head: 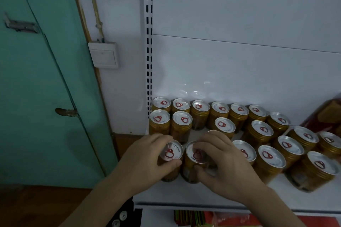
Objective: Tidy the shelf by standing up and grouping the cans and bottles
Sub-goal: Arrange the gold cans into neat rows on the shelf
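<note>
Two cans sit at the near left of the white shelf [193, 195], and I have a hand on each. My left hand [145, 158] grips the left can [170, 153] from its left side, fingers curled over the far rim and thumb pressed against the near edge of the lid. My right hand [221, 160] holds the neighbouring can [195, 155], fingertips bent down onto its lid and thumb hooked against the near side. Both cans stand upright, just beside each other, silver lids with red pull tabs facing up. Farther back, more gold cans [219, 108] of the same kind stand in a row against the back panel [239, 72], with others grouped to the right toward the near edge. A red package [324, 114] lies at the far right. Left of the shelf I see a wall switch [104, 54] and a green door [36, 79].
</note>
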Demonstrator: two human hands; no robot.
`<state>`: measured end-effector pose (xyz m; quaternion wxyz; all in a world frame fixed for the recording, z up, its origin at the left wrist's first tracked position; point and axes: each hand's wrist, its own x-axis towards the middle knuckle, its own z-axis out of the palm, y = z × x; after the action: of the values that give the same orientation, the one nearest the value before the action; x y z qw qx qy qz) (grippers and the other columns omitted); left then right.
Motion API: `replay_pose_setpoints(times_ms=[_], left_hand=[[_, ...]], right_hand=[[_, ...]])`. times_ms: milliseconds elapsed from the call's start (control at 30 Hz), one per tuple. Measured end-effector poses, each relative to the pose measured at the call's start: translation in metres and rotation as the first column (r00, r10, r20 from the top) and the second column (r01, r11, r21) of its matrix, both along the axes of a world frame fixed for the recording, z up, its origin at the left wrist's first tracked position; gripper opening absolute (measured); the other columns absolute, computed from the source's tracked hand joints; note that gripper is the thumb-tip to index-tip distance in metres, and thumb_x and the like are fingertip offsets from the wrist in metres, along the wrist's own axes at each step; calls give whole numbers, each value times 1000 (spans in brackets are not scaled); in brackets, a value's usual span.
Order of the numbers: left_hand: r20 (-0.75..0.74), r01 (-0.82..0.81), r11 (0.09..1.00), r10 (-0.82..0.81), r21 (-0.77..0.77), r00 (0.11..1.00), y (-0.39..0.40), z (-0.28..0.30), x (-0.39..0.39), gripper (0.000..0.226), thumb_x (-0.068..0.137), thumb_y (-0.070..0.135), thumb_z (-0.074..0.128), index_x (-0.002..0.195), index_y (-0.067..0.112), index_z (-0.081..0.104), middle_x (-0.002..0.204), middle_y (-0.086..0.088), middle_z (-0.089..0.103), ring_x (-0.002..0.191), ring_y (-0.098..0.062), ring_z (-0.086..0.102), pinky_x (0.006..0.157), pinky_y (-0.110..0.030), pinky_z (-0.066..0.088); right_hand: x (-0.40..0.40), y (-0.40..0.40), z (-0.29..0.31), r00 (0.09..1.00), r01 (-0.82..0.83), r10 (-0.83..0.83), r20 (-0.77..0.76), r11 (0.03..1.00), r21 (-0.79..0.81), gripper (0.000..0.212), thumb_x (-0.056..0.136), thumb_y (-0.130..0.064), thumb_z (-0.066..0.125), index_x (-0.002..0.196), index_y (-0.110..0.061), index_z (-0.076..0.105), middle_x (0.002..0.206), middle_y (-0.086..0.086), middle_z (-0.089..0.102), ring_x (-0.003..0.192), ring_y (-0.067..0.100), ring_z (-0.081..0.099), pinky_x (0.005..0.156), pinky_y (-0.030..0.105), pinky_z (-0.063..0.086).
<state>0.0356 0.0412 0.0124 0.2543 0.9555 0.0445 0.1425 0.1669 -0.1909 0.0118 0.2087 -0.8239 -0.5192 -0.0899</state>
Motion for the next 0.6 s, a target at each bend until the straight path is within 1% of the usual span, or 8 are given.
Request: replay_pose_setpoints(times_ms=[100,167,200,300,400,433,533,600], left_hand=[[39,-34,999,35,-22,999,3,-6,-6,68,94,67,63,151,31,51,143,23,52,123,9,42,91,1,29],[76,-85,994,91,-74,993,4,-10,-12,66,93,62,67,148,28,54,138,24,50,120,11,40,91,4,30],[91,-108,989,117,-102,989,6,-13,-14,63,92,60,68,144,27,56,135,23,51,117,11,42,91,4,32],[131,-149,979,167,-140,977,11,-17,-11,52,91,56,68,133,25,61,126,18,60,111,8,49,88,3,37],[124,-161,979,177,-128,976,14,-17,-2,52,93,55,65,135,24,62,130,15,63,113,3,57,85,2,39],[124,-167,979,182,-117,976,15,-17,0,53,93,55,65,136,23,62,132,13,64,114,2,58,85,1,38],[119,-174,979,186,-103,975,17,-18,5,51,93,52,67,135,22,63,133,13,65,114,0,59,85,1,36],[113,-172,981,182,-94,977,17,-17,8,49,93,48,72,133,22,63,131,12,65,111,-1,60,82,0,37]], right_hand=[[-3,8,-6,999,23,-23,26,999,29,51,83,-45,74,129,-23,73,131,-10,66,131,14,55,111,28,45],[-7,16,-9,998,48,-50,48,997,55,53,86,-48,71,131,-20,73,132,-8,68,132,15,56,114,24,40],[-8,21,-11,996,61,-65,61,996,65,55,87,-49,70,132,-18,73,133,-6,69,133,15,56,115,24,39],[-12,38,-21,988,125,-132,80,988,88,58,92,-49,66,138,-15,70,140,-2,69,139,20,54,117,33,44],[-13,47,-29,976,182,-194,102,976,118,58,95,-47,64,142,-14,66,144,0,67,145,24,50,122,36,39],[-13,48,-30,972,195,-208,110,973,121,58,96,-46,64,143,-13,66,145,1,67,146,26,49,123,39,39],[-12,53,-32,956,238,-251,149,966,103,58,98,-46,64,142,-9,66,144,6,68,148,31,48,118,54,45],[-12,56,-33,945,273,-283,166,959,78,58,99,-46,62,143,-8,66,145,8,67,148,33,48,117,58,45]])
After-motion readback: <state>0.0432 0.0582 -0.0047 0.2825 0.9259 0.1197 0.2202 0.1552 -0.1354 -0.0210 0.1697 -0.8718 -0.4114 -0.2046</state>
